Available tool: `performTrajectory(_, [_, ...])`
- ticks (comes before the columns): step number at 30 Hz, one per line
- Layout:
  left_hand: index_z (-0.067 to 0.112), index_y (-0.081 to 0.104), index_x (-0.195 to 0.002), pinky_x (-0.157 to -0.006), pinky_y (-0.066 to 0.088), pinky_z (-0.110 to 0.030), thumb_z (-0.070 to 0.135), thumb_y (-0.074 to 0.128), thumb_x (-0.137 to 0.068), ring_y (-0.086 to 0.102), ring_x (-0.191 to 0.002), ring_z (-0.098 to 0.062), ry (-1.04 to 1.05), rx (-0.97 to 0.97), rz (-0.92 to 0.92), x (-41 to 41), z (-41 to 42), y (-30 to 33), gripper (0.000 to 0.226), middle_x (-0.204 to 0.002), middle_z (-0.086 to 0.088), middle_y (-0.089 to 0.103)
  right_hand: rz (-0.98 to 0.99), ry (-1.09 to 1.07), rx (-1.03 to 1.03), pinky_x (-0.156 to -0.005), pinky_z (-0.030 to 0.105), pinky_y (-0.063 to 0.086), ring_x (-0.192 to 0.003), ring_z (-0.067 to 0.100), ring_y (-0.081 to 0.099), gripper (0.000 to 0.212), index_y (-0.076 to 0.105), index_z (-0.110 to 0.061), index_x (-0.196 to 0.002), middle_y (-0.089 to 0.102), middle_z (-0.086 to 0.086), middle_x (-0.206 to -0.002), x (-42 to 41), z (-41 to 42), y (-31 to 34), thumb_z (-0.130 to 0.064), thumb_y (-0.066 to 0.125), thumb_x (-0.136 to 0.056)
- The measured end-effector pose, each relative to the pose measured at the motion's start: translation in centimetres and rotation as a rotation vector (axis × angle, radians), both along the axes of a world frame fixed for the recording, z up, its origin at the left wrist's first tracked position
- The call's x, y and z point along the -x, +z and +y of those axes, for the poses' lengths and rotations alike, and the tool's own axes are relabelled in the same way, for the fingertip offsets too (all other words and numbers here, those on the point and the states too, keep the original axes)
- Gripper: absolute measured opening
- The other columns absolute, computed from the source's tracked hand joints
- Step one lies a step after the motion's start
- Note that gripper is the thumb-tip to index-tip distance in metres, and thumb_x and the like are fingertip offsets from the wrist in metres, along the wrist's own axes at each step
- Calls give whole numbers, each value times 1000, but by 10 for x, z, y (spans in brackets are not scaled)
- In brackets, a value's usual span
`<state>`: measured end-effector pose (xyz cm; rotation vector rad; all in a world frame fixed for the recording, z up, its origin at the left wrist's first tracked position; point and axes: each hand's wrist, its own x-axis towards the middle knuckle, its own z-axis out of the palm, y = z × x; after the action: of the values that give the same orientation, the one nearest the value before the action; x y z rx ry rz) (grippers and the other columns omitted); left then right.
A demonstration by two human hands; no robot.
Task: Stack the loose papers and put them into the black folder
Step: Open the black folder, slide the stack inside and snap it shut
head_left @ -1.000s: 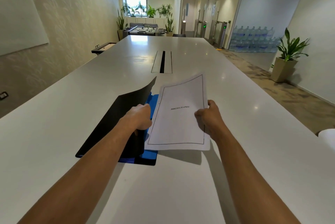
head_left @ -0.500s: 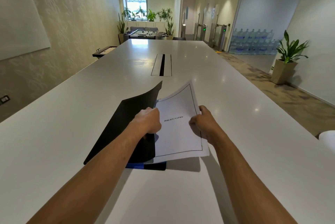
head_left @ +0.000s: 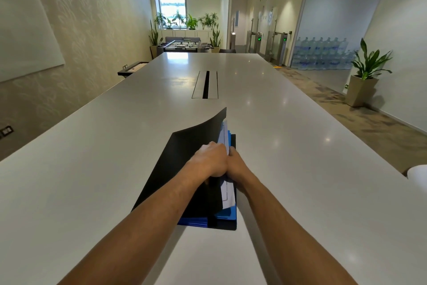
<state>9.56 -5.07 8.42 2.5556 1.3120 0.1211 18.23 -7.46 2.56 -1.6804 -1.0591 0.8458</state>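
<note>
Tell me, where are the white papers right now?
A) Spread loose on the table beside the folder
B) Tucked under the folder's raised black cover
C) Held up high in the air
B: only a white edge of the papers peeks out under the raised cover of the black folder, with both hands at that edge.

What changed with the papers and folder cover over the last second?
The white papers slid left, from lying mostly outside to nearly all under the raised black folder cover; only a strip shows. The right hand followed them in, meeting the left hand. The left hand still holds the cover up; the folder stays on the table.
</note>
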Motion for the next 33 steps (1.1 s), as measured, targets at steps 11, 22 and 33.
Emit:
performTrajectory(11, [10,56,-106,-50,38,-18,18,52,-95,58,-66,-13,-2,14,-2,-8,1,3,14,-82,-2,49,-170,363,155,-84,18,37,-114,37,54,28,52,11,-121,53,33,-125,3,-11,10,1,45,-96])
performTrajectory(22, [8,58,-111,-62,46,-20,15,49,-97,64,-82,-17,-12,25,-26,-7,7,2,17,-95,-7,58,-236,339,29,-89,30,43,-112,38,56,24,54,6,-118,57,30,-119,2,-11,9,-5,48,-97])
performTrajectory(33, [30,39,-135,-69,57,-34,31,45,-93,61,-75,-16,-95,11,-74,-2,16,-18,42,-95,0,57,-856,-83,66,-68,28,43,-80,20,61,24,56,-15,-115,62,8,-107,-18,3,-19,-25,57,-94])
